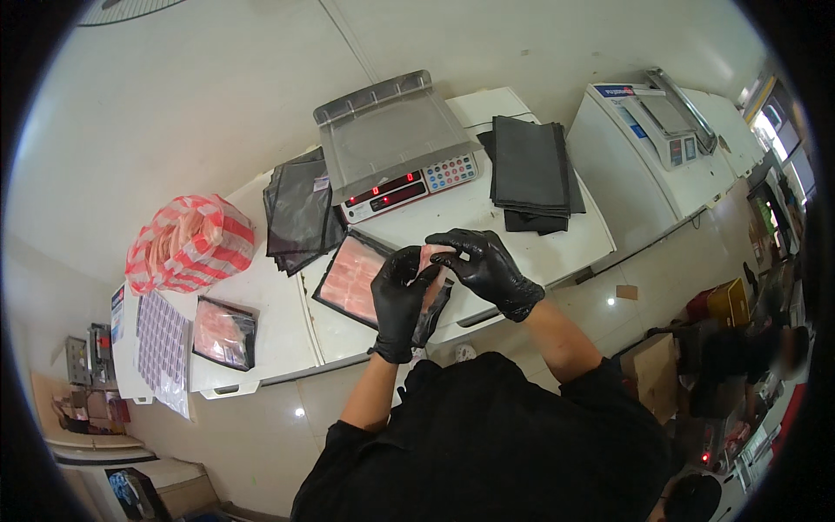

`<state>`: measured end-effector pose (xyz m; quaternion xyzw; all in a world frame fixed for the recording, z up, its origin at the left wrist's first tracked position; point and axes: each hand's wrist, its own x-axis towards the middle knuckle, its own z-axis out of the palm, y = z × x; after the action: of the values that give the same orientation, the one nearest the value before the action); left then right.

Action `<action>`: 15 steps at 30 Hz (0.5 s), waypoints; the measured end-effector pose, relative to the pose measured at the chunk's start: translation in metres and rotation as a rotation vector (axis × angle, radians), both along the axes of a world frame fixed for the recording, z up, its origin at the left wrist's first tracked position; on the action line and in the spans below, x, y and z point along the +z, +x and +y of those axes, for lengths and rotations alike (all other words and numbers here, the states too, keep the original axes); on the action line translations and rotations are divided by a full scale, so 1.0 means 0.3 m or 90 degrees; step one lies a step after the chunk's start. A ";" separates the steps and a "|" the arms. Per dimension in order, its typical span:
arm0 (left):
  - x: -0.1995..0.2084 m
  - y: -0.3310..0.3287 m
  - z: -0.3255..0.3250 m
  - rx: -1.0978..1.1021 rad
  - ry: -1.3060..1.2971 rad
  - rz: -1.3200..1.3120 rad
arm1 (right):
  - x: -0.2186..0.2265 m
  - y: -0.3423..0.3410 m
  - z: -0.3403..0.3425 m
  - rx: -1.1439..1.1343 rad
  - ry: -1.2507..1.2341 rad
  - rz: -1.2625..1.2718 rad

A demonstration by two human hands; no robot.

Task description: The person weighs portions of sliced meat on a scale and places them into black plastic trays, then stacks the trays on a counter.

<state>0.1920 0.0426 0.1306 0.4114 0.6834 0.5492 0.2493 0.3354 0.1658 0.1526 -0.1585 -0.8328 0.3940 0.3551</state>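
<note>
Both my hands wear black gloves and come together over the white worktop. Between their fingertips is a thin pink strip of raw meat. My left hand pinches it from the left side, and my right hand has thumb and fingers closed on its upper end. Just left of my left hand lies a flat black-edged clear pack of pink meat slices. Under and between my hands another black-edged piece shows, partly hidden by my left hand.
A digital scale with a clear pan stands behind my hands. Black bags lie stacked left and right of it. Farther left are a red-and-white striped bag of meat, a filled pack and a label sheet. A second scale stands right.
</note>
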 end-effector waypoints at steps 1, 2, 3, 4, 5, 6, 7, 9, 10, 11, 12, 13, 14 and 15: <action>0.002 0.024 0.003 0.026 0.040 0.046 | -0.008 0.003 0.004 0.002 -0.009 -0.009; 0.006 0.050 0.008 0.052 0.079 0.092 | -0.012 0.004 0.003 0.004 -0.029 0.012; 0.009 0.070 0.014 0.080 0.118 0.137 | -0.006 0.013 0.007 0.009 -0.035 0.017; -0.015 0.073 0.024 0.093 0.148 0.219 | 0.007 0.021 0.008 0.019 -0.040 0.021; -0.033 0.074 0.026 0.089 0.168 0.241 | 0.016 0.024 0.009 0.029 -0.046 0.025; -0.047 0.076 0.026 0.085 0.187 0.263 | 0.021 0.021 0.014 0.056 -0.089 0.024; -0.064 0.082 0.018 0.079 0.204 0.283 | 0.021 0.022 0.017 0.082 -0.135 0.021; -0.078 0.048 -0.012 -0.047 0.053 0.060 | 0.018 0.019 0.040 0.135 -0.155 0.020; -0.064 0.021 -0.021 -0.093 0.009 0.021 | 0.011 0.016 0.059 0.164 -0.131 0.023; -0.049 -0.008 -0.021 -0.139 -0.033 -0.019 | 0.004 0.014 0.078 0.191 -0.105 0.026; -0.040 -0.030 -0.024 -0.186 -0.075 -0.059 | -0.009 0.011 0.091 0.207 -0.091 0.022; -0.036 -0.049 -0.028 -0.196 -0.071 -0.073 | -0.017 0.012 0.100 0.217 -0.090 0.004; -0.032 -0.065 -0.032 -0.206 -0.067 -0.087 | -0.024 0.018 0.109 0.226 -0.088 -0.013; -0.029 -0.075 -0.030 -0.217 -0.063 -0.100 | -0.027 0.021 0.118 0.235 -0.086 -0.030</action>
<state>0.1694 0.0336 0.1220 0.4641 0.6084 0.4952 0.4114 0.3417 0.2012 0.1446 -0.0355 -0.8276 0.5035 0.2455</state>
